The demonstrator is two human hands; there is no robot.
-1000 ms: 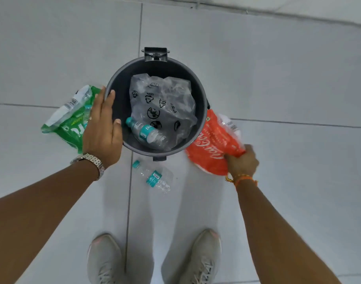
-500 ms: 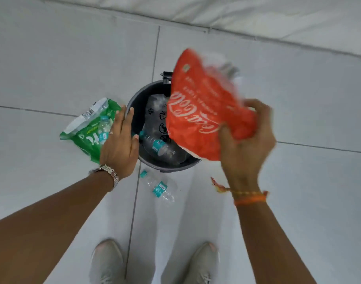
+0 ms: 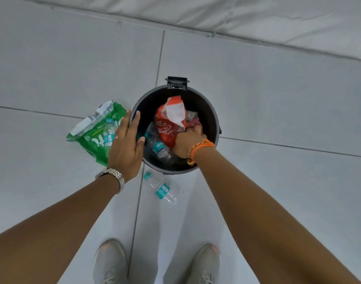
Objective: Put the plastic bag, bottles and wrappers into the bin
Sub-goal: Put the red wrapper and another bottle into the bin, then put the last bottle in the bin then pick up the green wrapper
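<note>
Head view: right hand (image 3: 186, 143) clenches the red Coca-Cola wrapper (image 3: 167, 124) inside the bin (image 3: 213, 119) — left hand (image 3: 127, 144) spread on the rim; next, release and fetch the green wrapper (image 3: 95, 132).

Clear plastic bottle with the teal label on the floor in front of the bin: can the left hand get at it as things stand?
Probably yes. The clear plastic bottle with the teal label lies in the open on the tiled floor, nothing on it. The left hand rests on the dark round bin rim, holding nothing, just beside it.
</note>
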